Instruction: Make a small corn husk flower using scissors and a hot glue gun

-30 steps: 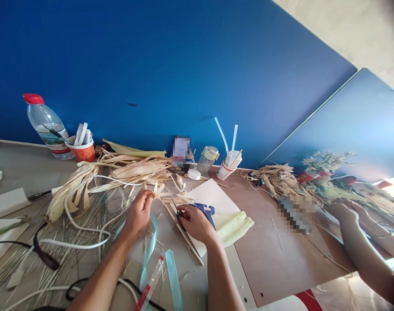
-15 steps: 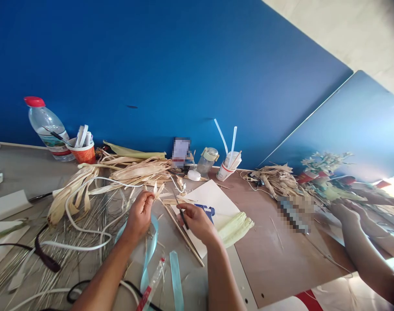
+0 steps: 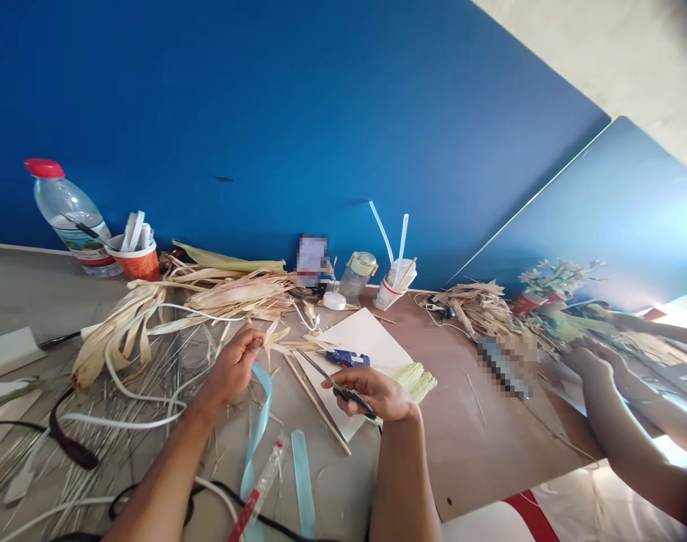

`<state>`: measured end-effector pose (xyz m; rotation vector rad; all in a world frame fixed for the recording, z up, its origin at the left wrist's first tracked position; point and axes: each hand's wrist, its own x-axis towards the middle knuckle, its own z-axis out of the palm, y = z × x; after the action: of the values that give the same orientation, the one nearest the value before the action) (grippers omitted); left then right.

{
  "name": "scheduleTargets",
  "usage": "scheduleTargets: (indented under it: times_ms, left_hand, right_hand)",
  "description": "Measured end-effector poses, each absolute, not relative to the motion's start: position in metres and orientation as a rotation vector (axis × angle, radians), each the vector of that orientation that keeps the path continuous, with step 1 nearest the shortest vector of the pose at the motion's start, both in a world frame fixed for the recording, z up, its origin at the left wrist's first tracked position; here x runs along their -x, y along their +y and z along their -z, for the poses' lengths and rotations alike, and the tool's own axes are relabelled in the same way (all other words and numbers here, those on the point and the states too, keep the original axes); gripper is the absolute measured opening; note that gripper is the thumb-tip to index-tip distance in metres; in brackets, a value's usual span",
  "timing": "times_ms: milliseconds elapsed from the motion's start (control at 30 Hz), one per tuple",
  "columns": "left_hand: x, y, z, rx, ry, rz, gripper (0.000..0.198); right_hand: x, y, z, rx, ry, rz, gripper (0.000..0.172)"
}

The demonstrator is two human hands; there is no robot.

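Note:
My left hand (image 3: 237, 365) is closed in a pinch on a small pale corn-husk flower (image 3: 275, 340), whose pointed pieces spread to the right of the fingertips. Across from it, my right hand (image 3: 380, 393) grips dark-handled scissors (image 3: 351, 397), their blades pointing up and left, apart from the husk flower. Behind the scissors, a blue glue gun (image 3: 348, 358) lies on a white sheet (image 3: 363, 331). Green husk (image 3: 419, 382) rests on the sheet's right side. A thin wooden stick (image 3: 320, 406) lies between my hands.
Dried corn husks (image 3: 241, 293) are heaped at the back, near a bottle (image 3: 72, 218) and a red cup (image 3: 137, 263). A white cable (image 3: 123, 391) winds over thin wires on the left. Blue ribbon (image 3: 303, 482) lies in front. Another person's arms (image 3: 608, 406) reach in at right.
My right hand has moved right and toward me with the scissors, away from the husk flower, and has turned. The left hand keeps its pinch. The view has shifted slightly.

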<state>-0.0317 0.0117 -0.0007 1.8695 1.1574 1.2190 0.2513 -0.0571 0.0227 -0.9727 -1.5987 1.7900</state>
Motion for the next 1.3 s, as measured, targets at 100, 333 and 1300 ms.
scheduleTargets:
  times_ms: [100, 333, 1300]
  left_hand:
    - [0.032, 0.012, 0.003, -1.909, 1.117, -1.234, 0.024]
    - [0.031, 0.012, 0.003, -2.028, 1.058, -1.210, 0.023]
    - [0.038, 0.014, -0.003, -2.111, 1.068, -0.880, 0.021]
  right_hand:
    - [-0.252, -0.055, -0.022, 0.984, -1.604, -1.826, 0.057]
    - [-0.251, -0.054, -0.024, 1.174, -1.652, -1.830, 0.042]
    - [-0.244, -0.050, -0.027, 1.445, -1.803, -1.759, 0.034]
